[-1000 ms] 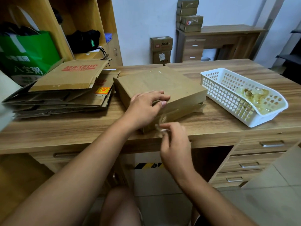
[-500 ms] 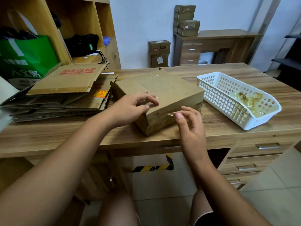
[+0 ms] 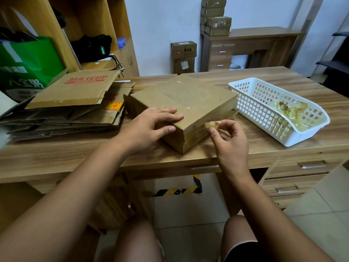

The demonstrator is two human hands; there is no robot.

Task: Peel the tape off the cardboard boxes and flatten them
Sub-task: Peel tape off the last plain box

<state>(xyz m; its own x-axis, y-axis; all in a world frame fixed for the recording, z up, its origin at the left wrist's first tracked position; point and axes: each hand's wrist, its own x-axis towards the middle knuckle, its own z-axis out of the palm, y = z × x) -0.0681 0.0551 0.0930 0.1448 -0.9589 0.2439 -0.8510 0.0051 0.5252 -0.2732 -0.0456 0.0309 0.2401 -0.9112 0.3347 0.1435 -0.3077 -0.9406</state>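
Pinning the cardboard box (image 3: 188, 99) down near its front corner, the left hand (image 3: 151, 123) lies on the top face with fingers spread and fairly straight and the thumb against the side; it grips nothing. The box sits closed in the middle of the desk (image 3: 75, 154), between the stack of flattened cardboard (image 3: 71, 103) on the left and the white basket (image 3: 245, 103) of tape scraps on the right. Just beside the box's right face, the right hand (image 3: 229, 140) pinches a crumpled wad of clear tape (image 3: 212, 125) between thumb and fingertips; whether the wad is free or joined to a strip on the box I cannot tell. If joined, a sharp pull could snap the thin film, leaving a stub hard to catch, or rip the board's paper skin. Too light a left hand would let the box slide toward the desk edge.
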